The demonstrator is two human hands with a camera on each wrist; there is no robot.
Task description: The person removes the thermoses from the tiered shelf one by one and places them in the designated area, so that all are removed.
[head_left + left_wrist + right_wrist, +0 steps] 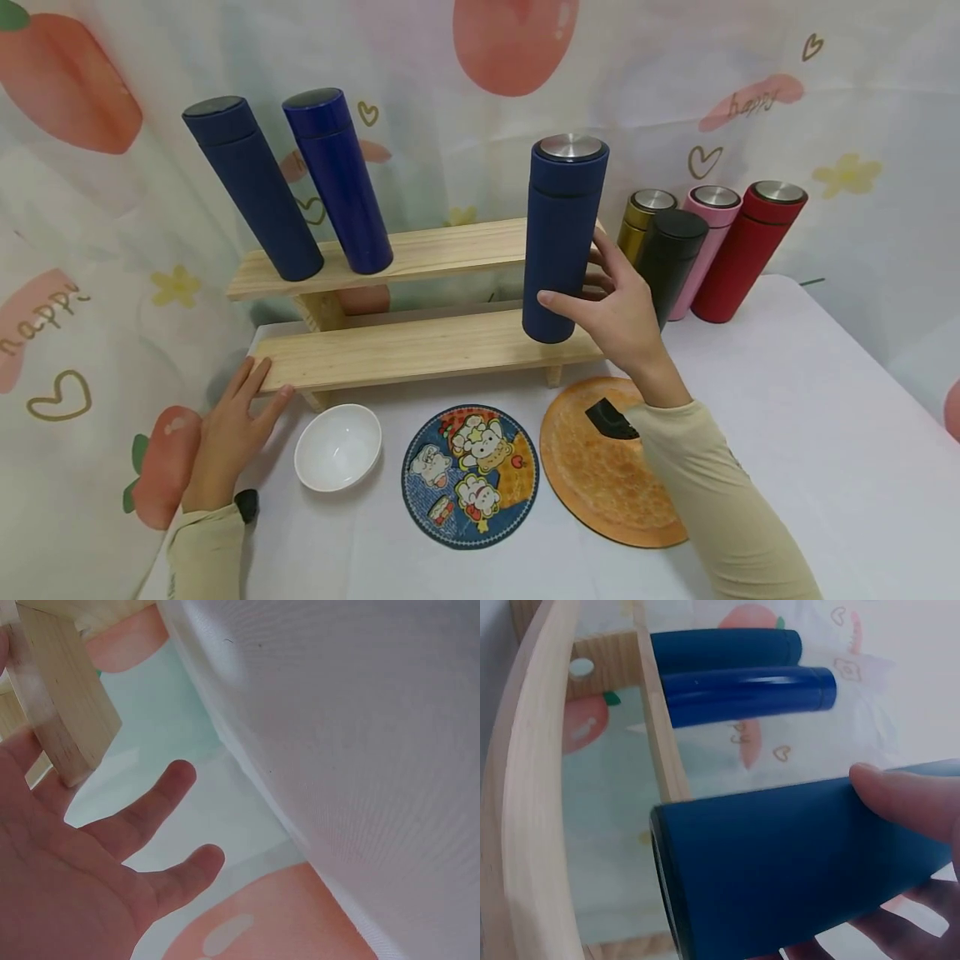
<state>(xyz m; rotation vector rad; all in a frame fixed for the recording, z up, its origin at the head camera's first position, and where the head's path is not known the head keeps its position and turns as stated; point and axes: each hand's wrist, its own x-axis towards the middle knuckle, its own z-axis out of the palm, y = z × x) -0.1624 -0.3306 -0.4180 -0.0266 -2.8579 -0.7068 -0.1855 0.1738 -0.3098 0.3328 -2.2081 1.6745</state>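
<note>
Right of centre, the right hand (621, 315) grips a blue bottle (561, 242), likely rigid, best held mid-body; the left hand (231, 433) is spread.

Backdrop cloth (442, 154) is reading "happy" twice in head view, far left and upper right, on pink patches (752, 102); right wrist is catching partial lettering.

Bowl (337, 450) before the shelf (420, 346)

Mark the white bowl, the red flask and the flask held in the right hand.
White bowl (338, 450), head view: inner bottom.
Red flask (748, 254), head view: middle of the body.
Held flask (784, 859), right wrist view: side of the body.
</note>
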